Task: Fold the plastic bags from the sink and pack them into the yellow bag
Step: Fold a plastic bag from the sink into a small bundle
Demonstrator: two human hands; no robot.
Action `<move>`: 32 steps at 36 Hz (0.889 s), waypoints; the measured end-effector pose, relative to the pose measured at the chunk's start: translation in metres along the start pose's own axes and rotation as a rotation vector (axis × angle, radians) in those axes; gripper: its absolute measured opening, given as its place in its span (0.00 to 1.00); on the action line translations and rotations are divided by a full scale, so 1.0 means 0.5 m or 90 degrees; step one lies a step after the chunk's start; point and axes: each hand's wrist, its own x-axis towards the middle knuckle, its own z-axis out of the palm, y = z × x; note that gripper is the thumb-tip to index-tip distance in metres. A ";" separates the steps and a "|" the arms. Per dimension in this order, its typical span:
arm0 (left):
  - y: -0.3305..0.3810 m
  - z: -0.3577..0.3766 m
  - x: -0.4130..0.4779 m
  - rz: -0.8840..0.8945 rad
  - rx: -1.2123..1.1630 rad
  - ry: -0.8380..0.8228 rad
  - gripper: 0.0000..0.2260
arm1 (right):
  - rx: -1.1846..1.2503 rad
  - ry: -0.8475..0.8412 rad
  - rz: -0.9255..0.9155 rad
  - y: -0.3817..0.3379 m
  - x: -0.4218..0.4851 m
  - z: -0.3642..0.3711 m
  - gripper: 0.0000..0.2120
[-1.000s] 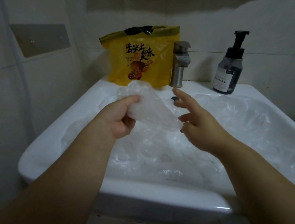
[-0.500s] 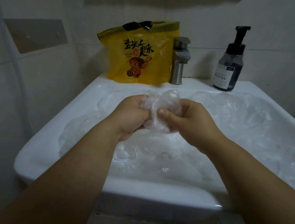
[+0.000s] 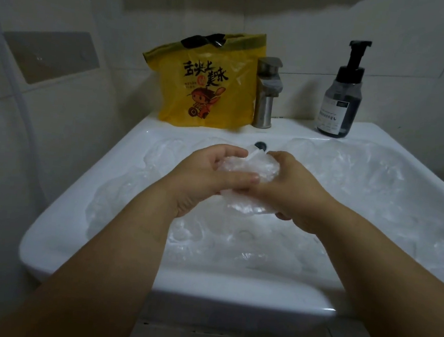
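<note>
Change, one second back to now: the left grip (image 3: 206, 177) alone had the plastic bag (image 3: 243, 206) pinched, hanging loose and raised, with the right grip (image 3: 290, 198) open and reaching in. Half a second back both had closed on it as a rough bunch. Now the bag is pressed between the two, lower and flatter than before.

Left grip: thumb laid across the front of the bag, fingers curled round its far edge, holding it. Right grip: cupped against the bag's right side, fingers wrapped under and behind it, also holding it. The thumbs meet near the middle.

Reading: the fold on this bag looks under way but not finished. It is a compressed wad, not a neat packet. Nothing from this bag has gone toward the yellow bag (image 3: 206, 86) yet.

Position: the bag is held in the air over the middle of the sink (image 3: 126, 270), clear of the heap of other plastic bags (image 3: 354, 180) that fills the basin. The yellow bag stands upright on the back ledge, just left of the tap (image 3: 267, 97) and touching it, its mouth at the top. A soap bottle (image 3: 341, 98) stands well to the right.

Appearance: thin, clear, heavily crinkled film, cloudy white where the layers stack. A loose edge sticks out below the grips and a small corner pokes up between them. Many bags remain in the sink, so the task is at an early or middle stage.
</note>
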 end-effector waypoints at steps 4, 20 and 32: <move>0.003 0.003 0.005 0.015 -0.004 0.121 0.05 | 0.055 -0.005 -0.006 -0.013 -0.011 -0.005 0.45; 0.010 -0.016 0.005 -0.049 -0.251 0.025 0.26 | 0.488 -0.134 0.053 -0.032 -0.008 -0.028 0.08; 0.010 -0.013 0.002 -0.063 -0.221 0.032 0.12 | 0.518 -0.168 0.041 -0.029 -0.013 -0.061 0.16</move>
